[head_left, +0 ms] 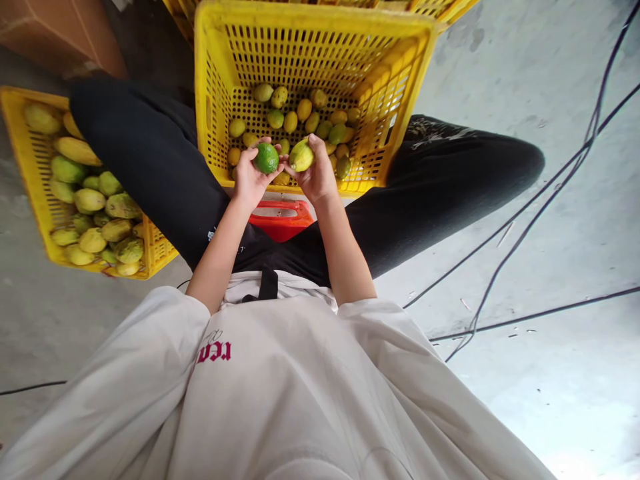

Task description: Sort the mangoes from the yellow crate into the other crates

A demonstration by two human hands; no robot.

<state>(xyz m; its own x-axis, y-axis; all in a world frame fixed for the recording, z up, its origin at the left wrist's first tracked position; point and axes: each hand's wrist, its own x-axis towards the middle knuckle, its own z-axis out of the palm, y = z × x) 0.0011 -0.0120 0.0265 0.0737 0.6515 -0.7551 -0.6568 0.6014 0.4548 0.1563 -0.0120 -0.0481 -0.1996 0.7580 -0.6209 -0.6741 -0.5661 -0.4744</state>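
Note:
My left hand [251,179] holds a dark green lime [267,158], its fingers curled under the fruit. In my right hand [320,175] is a yellow-green lemon [301,155], gripped between thumb and fingers. Both hands are side by side over the near edge of a yellow slatted crate [320,40], their fingertips close together. Several yellow and green citrus fruits [304,110] lie loose across the crate's floor, more of them toward its right side. Some fruit behind my hands is partly hidden.
At the left, past my knee, a second yellow crate [25,180] holds many yellow-green fruits [90,200]. A red plastic object with a handle [283,223] sits between my legs. Black cables [537,193] cross the concrete floor at the right. A brown box [60,33] stands at the upper left.

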